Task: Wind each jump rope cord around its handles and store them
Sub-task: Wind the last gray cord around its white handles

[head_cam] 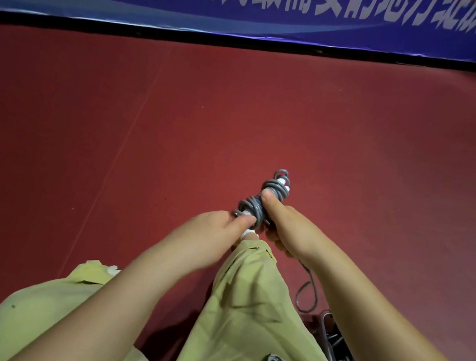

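1. Jump rope (261, 202) held mid-scene above red floor (84, 126), in front of knees; grey cord coiled round paired handles, white/red handle ends showing at far tip
2. Right hand (288, 231) wrapped round bundle from right, thumb pressed on coils
3. Left hand (210, 232) pinching near end of bundle, thumb + forefinger on cord by white handle tip
4. Loose tail of cord (308, 289) hanging near right, under right wrist; not yet wound in
5. Prob light, cord springy and slick-looking; coils likely to unwind if thumb lifts
6. Best hold: across coils at mid-bundle, squeezing both handles together
7. Dark container w/ other gear (338, 350) near right, contents unclear
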A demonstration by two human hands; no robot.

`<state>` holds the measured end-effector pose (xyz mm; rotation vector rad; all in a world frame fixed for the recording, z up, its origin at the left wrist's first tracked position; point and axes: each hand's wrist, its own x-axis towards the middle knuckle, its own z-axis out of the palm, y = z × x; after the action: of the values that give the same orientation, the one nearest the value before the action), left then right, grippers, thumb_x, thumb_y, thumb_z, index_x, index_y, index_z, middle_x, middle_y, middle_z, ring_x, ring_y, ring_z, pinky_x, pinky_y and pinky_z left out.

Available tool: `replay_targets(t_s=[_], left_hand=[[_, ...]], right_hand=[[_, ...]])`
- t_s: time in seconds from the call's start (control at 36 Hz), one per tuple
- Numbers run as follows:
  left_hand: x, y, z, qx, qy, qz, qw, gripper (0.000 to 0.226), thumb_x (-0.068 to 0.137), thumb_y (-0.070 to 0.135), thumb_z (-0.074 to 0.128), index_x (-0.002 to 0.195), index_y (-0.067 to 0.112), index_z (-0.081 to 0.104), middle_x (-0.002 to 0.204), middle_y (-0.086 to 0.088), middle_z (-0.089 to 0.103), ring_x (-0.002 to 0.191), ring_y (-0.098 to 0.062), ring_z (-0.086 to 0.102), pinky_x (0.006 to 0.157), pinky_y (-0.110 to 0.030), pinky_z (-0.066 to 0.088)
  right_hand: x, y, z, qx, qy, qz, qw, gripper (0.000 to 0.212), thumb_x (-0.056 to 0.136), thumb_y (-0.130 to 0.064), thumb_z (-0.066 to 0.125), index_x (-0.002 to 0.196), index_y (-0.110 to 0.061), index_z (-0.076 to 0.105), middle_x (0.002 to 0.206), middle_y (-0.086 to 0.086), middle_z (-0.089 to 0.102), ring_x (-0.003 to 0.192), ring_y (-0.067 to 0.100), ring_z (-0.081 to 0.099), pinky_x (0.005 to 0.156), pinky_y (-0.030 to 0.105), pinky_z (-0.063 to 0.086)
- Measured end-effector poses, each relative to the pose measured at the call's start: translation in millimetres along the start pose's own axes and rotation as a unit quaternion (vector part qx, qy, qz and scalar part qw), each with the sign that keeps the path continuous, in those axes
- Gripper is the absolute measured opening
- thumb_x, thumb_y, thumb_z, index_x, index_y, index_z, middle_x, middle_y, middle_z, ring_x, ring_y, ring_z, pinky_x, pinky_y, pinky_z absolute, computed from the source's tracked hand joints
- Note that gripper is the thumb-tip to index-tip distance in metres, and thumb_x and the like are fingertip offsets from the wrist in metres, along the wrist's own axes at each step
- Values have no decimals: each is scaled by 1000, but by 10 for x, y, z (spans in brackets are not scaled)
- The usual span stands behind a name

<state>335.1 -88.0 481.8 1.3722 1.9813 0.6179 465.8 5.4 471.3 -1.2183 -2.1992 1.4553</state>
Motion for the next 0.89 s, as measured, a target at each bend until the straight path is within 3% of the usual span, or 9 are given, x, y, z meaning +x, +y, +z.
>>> replay_targets(t_s=[0.14,0.28,0.36,0.5,0.58,0.64,0.72,0.81,0.89], left_hand=[[-35,-16,88,136,76,4,988,42,87,63,35,73,24,43,84,3,56,83,-25,50,66,-35,34],[54,-99,-7,-135,-12,59,989,49,71,70,51,69,22,58,64,10,56,63,-13,50,62,-32,36],[47,-144,-84,-402,-205,39,891,60,68,72,58,88,16,71,76,-4,70,69,-17,66,68,-28,50],[-1,-140,116,-589,-463,95,655,82,76,72,53,113,0,64,101,-13,70,89,-27,69,82,-42,55],[-82,-100,273,-610,-503,85,607,77,77,74,50,105,5,65,77,-2,66,69,-16,64,69,-31,52],[-99,-97,273,-601,-504,63,617,69,73,77,52,91,13,66,66,4,58,57,-10,57,56,-22,42],[-112,-77,194,-575,-439,24,690,65,64,78,60,77,14,66,58,4,55,49,-9,51,49,-20,39],[-128,-51,131,-483,-303,-9,821,63,70,74,48,69,13,65,56,-1,51,47,-13,45,51,-24,29],[-111,-19,65,-296,-161,5,942,62,81,71,40,69,13,57,54,-1,50,44,-12,47,46,-20,37]], right_hand=[[10,-59,-6,8,21,4,1000,51,98,-47,33,54,-23,42,58,1,32,41,8,27,52,27,22],[-9,-106,-73,103,26,-70,992,40,80,-51,42,55,-24,29,53,-5,23,46,10,19,51,30,17],[-47,-101,-82,161,-7,-137,977,27,78,-39,43,62,-22,30,51,-9,24,45,7,20,46,23,21],[-104,-104,-75,189,-94,-214,954,49,75,-50,50,73,-1,51,54,19,45,47,19,42,47,26,33],[-143,-118,-115,151,-96,-217,959,53,75,-52,43,83,0,52,68,9,46,61,22,38,57,32,32],[-163,-95,-147,143,-92,-197,965,57,71,-55,45,94,-3,52,83,11,43,76,25,35,62,38,26],[-208,-42,-201,114,-106,-175,972,50,75,-54,47,91,-7,49,69,8,37,62,22,28,54,29,22],[-231,34,-241,127,-127,-142,973,32,87,-43,44,76,-13,42,56,-9,30,48,5,23,46,18,21],[-189,138,-198,70,-117,-118,984,45,84,-61,42,72,-18,48,59,-4,25,51,10,20,49,26,18]])
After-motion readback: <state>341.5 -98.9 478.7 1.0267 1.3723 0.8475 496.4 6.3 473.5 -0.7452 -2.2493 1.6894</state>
